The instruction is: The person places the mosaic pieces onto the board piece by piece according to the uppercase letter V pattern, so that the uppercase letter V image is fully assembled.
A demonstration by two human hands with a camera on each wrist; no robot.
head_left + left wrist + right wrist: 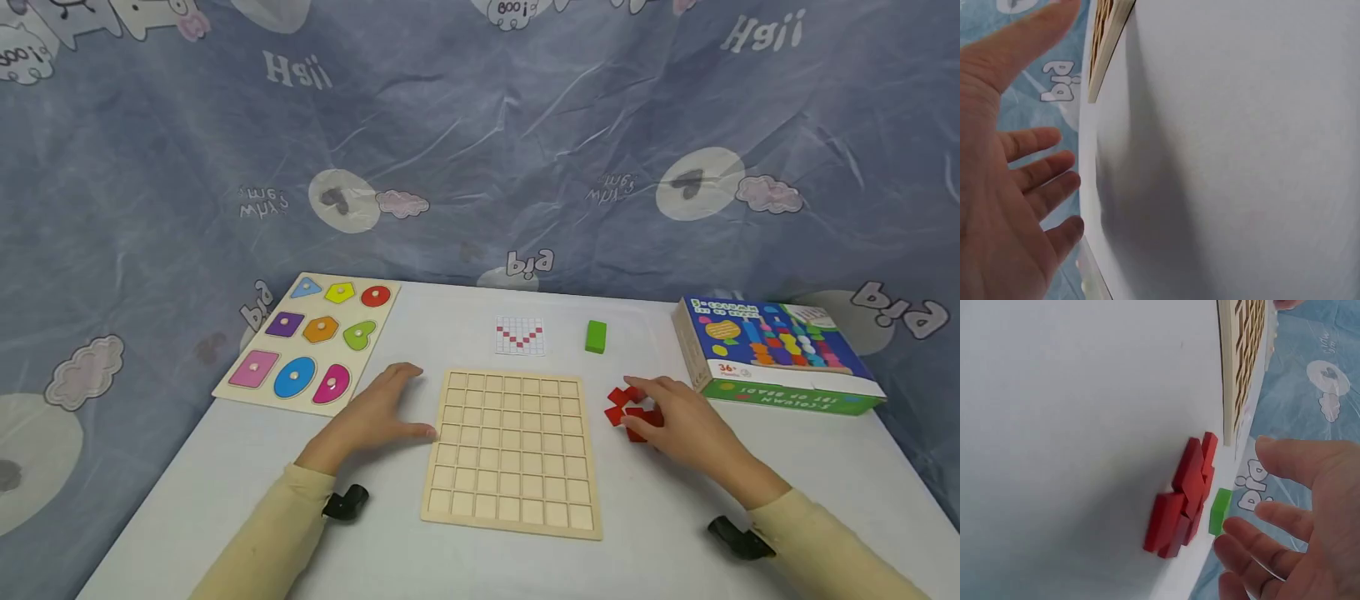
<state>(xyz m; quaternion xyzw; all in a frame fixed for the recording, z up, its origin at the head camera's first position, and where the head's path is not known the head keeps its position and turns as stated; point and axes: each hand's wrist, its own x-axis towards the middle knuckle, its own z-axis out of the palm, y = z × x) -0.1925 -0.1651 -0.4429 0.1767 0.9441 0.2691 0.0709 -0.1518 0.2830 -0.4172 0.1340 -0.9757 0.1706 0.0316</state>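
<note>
A wooden board with a grid of square cells lies flat between the two hands. At its left edge, the thumb tip of my left hand is right at the rim; the fingers are spread and hold nothing. On the board's other side, my right hand reaches over a small cluster of red square tiles, partly hiding them. In the right wrist view its fingers are loosely bent beside the red tiles, with nothing between them. A green block lies beyond the tiles.
Behind the board lies a card with a red V of squares on a grid. A shape puzzle board with knobbed pieces is at the left, a colourful bead-set box at the right. A patterned blue curtain hangs behind the table.
</note>
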